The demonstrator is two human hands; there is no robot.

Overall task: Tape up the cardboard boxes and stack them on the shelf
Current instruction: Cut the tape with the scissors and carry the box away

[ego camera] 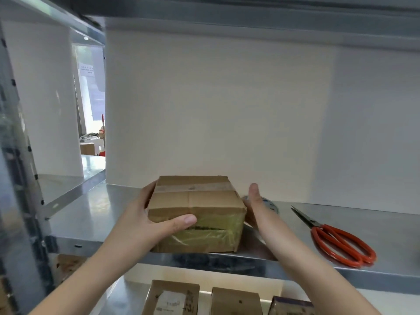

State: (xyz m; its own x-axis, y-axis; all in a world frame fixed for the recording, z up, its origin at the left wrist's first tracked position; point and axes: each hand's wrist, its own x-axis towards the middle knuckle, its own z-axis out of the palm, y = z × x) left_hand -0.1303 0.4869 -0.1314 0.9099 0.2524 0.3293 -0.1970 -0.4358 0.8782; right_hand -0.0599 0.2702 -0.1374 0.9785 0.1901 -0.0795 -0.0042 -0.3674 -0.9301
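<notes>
Head view: lower box (181,288), label (170,303) illegible

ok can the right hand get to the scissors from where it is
Probably yes. The right hand is open beside the box, holding nothing, and the scissors lie further right on the same shelf, with bare metal between them and nothing on top.

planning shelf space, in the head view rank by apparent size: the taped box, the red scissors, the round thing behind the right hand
1. taped box, largest.
2. red scissors, clearly smaller.
3. round thing, smallest as seen, but the right hand hides most of it, so its full size is unsure.
</notes>
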